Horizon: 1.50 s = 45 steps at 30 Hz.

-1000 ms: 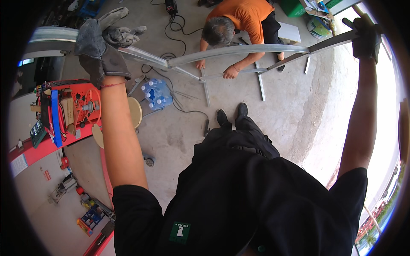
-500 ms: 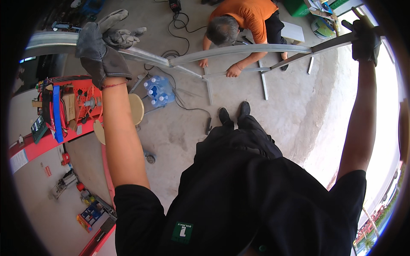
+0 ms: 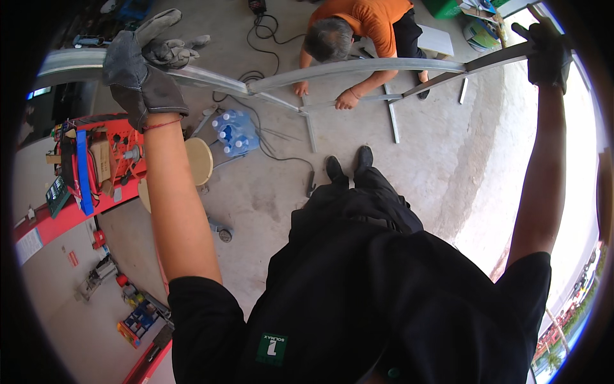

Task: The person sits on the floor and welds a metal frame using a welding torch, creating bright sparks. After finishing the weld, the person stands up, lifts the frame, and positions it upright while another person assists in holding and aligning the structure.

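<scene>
Left hand (image 3: pixel 137 73) in grey leather glove, right hand (image 3: pixel 548 59) in dark glove: both grasped long silver metal frame (image 3: pixel 358 66) above grey concrete floor (image 3: pixel 435 166). Green rectangular label (image 3: pixel 272 349), white-printed, marked black cloth shirt (image 3: pixel 364 301).

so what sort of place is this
Probably a workshop, perhaps for metalwork: it has a long metal frame, a cluttered red bench at the left and a worn concrete floor.
</scene>
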### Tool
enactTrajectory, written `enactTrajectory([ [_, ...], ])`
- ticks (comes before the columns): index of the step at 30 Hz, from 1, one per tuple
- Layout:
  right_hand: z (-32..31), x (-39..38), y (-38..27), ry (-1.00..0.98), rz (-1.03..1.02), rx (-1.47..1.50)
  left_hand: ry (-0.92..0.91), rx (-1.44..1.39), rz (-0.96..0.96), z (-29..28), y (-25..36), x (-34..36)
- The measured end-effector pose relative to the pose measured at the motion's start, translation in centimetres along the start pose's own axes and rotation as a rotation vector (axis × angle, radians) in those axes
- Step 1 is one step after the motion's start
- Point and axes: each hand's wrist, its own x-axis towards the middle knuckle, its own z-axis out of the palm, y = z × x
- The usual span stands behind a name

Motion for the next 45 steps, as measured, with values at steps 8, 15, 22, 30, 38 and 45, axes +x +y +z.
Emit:
enactTrajectory([
  [8,1.4,1.1,-3.7,-0.040,-0.070,-0.462,0.166,0.025,0.041,0.8,0.2,-0.9],
  [15,0.4,0.9,1.5,-0.032,0.246,0.418,0.244,0.015,0.041,0.9,-0.1,-0.8],
  [22,-0.5,0.5,-0.9,-0.065,-0.263,-0.373,0.169,0.019,0.047,1.0,0.7,-0.9],
  [30,0.0,0.5,-0.1,-0.030,-0.160,-0.230,0.157,0.032,0.051,0.8,0.2,-0.3],
  [38,0.6,0.6,-1.0,-0.050,0.113,0.131,0.139,0.002,0.032,0.2,-0.5,0.0],
  [45,-0.1,0.7,-0.5,-0.064,-0.237,-0.333,0.157,0.160,0.057,0.9,0.0,0.1],
])
